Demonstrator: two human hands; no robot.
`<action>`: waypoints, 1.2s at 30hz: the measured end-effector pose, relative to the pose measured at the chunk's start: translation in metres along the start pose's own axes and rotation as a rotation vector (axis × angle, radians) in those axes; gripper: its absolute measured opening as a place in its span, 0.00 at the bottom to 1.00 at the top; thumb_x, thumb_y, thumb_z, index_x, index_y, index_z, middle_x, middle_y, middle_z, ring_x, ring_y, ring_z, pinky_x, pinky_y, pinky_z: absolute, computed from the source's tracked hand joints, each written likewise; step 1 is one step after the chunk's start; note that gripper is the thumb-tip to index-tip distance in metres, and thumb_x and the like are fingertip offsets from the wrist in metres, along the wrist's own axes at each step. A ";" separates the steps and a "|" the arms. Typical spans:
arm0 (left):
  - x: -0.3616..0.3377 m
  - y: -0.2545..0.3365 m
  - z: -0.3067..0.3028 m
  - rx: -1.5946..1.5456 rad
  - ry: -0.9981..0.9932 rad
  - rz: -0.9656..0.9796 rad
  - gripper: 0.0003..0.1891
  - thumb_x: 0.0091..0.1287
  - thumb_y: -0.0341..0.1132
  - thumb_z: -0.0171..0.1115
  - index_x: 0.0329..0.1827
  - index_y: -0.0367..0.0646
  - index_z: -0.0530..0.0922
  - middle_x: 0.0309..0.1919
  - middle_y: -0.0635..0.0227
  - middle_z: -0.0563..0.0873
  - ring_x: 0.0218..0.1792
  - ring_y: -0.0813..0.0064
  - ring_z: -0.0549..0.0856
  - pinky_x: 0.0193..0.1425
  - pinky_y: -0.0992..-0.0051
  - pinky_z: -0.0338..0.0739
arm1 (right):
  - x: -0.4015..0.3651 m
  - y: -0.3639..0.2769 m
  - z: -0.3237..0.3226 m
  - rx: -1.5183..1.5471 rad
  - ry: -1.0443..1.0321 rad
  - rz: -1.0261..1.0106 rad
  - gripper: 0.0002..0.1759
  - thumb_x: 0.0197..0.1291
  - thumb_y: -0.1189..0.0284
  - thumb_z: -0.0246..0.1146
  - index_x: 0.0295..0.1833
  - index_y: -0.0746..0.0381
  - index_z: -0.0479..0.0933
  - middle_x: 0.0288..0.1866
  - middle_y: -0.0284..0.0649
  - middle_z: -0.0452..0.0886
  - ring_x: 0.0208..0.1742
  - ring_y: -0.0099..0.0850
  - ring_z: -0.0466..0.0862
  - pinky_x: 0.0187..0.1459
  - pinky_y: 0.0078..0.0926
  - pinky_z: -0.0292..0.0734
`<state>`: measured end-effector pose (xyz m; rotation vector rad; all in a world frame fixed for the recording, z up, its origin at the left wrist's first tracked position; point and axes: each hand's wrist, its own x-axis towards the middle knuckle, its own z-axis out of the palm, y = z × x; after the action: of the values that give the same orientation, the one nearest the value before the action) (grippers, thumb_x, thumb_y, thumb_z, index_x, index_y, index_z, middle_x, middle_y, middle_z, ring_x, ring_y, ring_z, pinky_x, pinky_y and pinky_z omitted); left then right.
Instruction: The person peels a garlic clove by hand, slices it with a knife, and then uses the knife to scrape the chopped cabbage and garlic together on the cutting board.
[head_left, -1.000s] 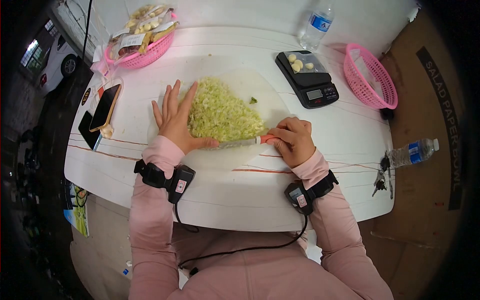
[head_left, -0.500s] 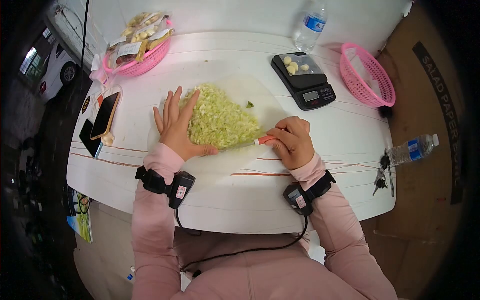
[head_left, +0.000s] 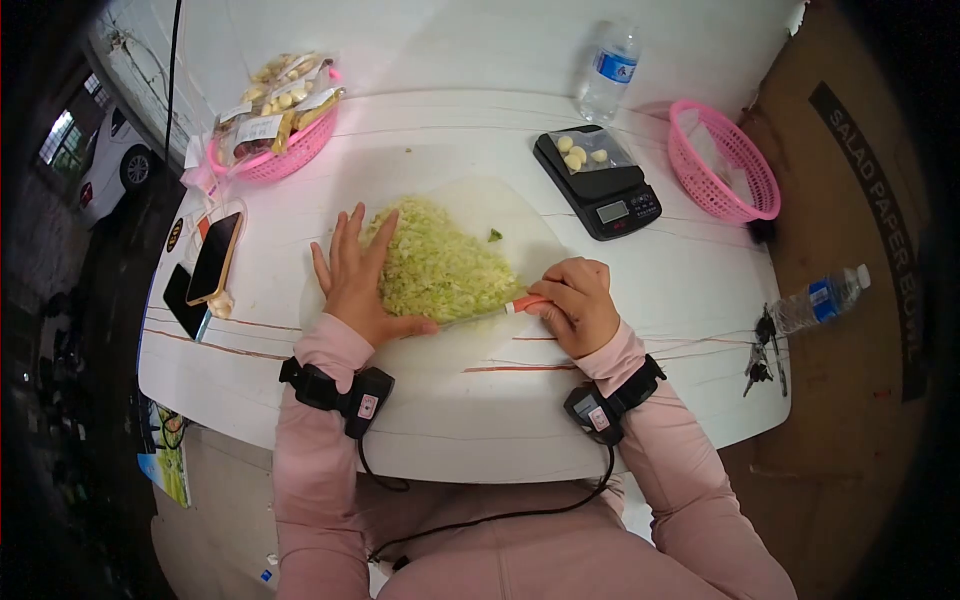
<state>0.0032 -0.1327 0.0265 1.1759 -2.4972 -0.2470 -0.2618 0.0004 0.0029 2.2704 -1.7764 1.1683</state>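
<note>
A heap of finely chopped pale green cabbage (head_left: 445, 258) lies on a thin, whitish translucent cutting mat (head_left: 535, 225). Against the heap's left side rests my left hand (head_left: 362, 280), its fingers spread and its thumb stretched along the near edge. My right hand (head_left: 578, 305) is closed around the red handle of a knife (head_left: 525, 302). The blade lies low along the near edge of the heap, pointing left toward my left thumb; part of it is hard to make out. One small dark green leaf scrap (head_left: 495, 235) sits apart on the mat.
A black kitchen scale (head_left: 625, 210) holds a bag of garlic cloves (head_left: 585, 153). Pink baskets stand at the back left (head_left: 290, 158) and right (head_left: 725, 165). Water bottles (head_left: 608, 80), keys (head_left: 760, 360) and two phones (head_left: 213, 260) lie around the white table (head_left: 430, 430).
The whole view has shifted slightly, so the table appears a little lower. Both hands and the knife keep nearly the same place against the cabbage heap.
</note>
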 end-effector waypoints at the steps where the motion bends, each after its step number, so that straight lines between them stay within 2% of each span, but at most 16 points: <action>1: 0.000 0.001 -0.001 -0.002 0.008 0.010 0.72 0.27 0.62 0.85 0.82 0.60 0.55 0.81 0.54 0.50 0.82 0.49 0.43 0.79 0.40 0.27 | 0.000 0.000 0.000 -0.004 0.006 -0.003 0.11 0.54 0.71 0.72 0.44 0.57 0.83 0.42 0.34 0.77 0.48 0.34 0.77 0.56 0.36 0.61; 3: -0.001 0.000 -0.001 -0.003 0.015 0.021 0.72 0.26 0.62 0.85 0.82 0.60 0.55 0.81 0.54 0.50 0.82 0.49 0.43 0.79 0.40 0.27 | -0.003 0.002 0.003 -0.016 -0.021 0.019 0.11 0.54 0.71 0.71 0.44 0.57 0.83 0.42 0.34 0.77 0.48 0.33 0.77 0.56 0.37 0.60; 5: 0.000 -0.003 -0.001 -0.014 0.033 0.054 0.73 0.28 0.71 0.80 0.82 0.58 0.54 0.81 0.55 0.49 0.81 0.47 0.43 0.78 0.38 0.30 | -0.002 0.001 0.003 -0.029 -0.041 0.037 0.11 0.54 0.71 0.71 0.44 0.57 0.83 0.42 0.34 0.77 0.48 0.33 0.77 0.57 0.37 0.60; 7: 0.000 -0.004 -0.001 -0.010 0.017 0.055 0.73 0.28 0.71 0.79 0.82 0.57 0.54 0.81 0.54 0.49 0.81 0.47 0.43 0.78 0.38 0.30 | 0.003 -0.007 -0.004 0.006 0.048 -0.020 0.10 0.55 0.71 0.71 0.44 0.56 0.83 0.42 0.34 0.77 0.48 0.33 0.77 0.58 0.39 0.58; 12: -0.001 -0.005 0.000 -0.009 0.026 0.067 0.73 0.29 0.72 0.79 0.82 0.56 0.54 0.81 0.53 0.49 0.81 0.47 0.42 0.79 0.39 0.30 | -0.001 -0.003 -0.002 -0.006 -0.015 0.025 0.10 0.56 0.71 0.70 0.44 0.55 0.84 0.43 0.33 0.77 0.50 0.32 0.77 0.60 0.41 0.56; 14: 0.000 -0.003 -0.001 -0.053 0.015 0.043 0.72 0.27 0.66 0.83 0.82 0.59 0.55 0.81 0.53 0.49 0.81 0.48 0.42 0.79 0.40 0.27 | -0.001 -0.003 -0.003 -0.015 -0.005 0.018 0.10 0.56 0.70 0.70 0.45 0.55 0.84 0.43 0.32 0.77 0.51 0.32 0.76 0.60 0.42 0.56; 31: -0.001 -0.002 -0.001 -0.066 -0.011 0.029 0.73 0.28 0.62 0.85 0.83 0.58 0.52 0.81 0.52 0.49 0.82 0.49 0.41 0.79 0.40 0.26 | 0.000 -0.008 -0.004 -0.141 -0.035 0.030 0.11 0.54 0.73 0.69 0.44 0.53 0.83 0.43 0.28 0.78 0.55 0.32 0.75 0.60 0.47 0.53; 34: 0.001 0.000 -0.002 -0.061 -0.025 0.024 0.74 0.28 0.62 0.85 0.83 0.58 0.52 0.81 0.52 0.48 0.82 0.48 0.41 0.79 0.40 0.26 | 0.003 -0.015 -0.007 -0.112 0.061 0.013 0.11 0.54 0.73 0.69 0.45 0.53 0.83 0.42 0.29 0.78 0.54 0.32 0.75 0.60 0.48 0.53; 36: -0.001 0.000 -0.002 -0.051 -0.033 0.019 0.74 0.28 0.62 0.85 0.83 0.58 0.52 0.81 0.52 0.48 0.82 0.48 0.41 0.79 0.40 0.26 | -0.002 -0.010 -0.003 -0.105 0.017 0.042 0.11 0.54 0.73 0.69 0.45 0.53 0.83 0.42 0.29 0.78 0.54 0.32 0.75 0.60 0.48 0.53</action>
<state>0.0049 -0.1324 0.0283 1.1365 -2.5136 -0.3251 -0.2550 0.0064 0.0077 2.1700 -1.8416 1.0701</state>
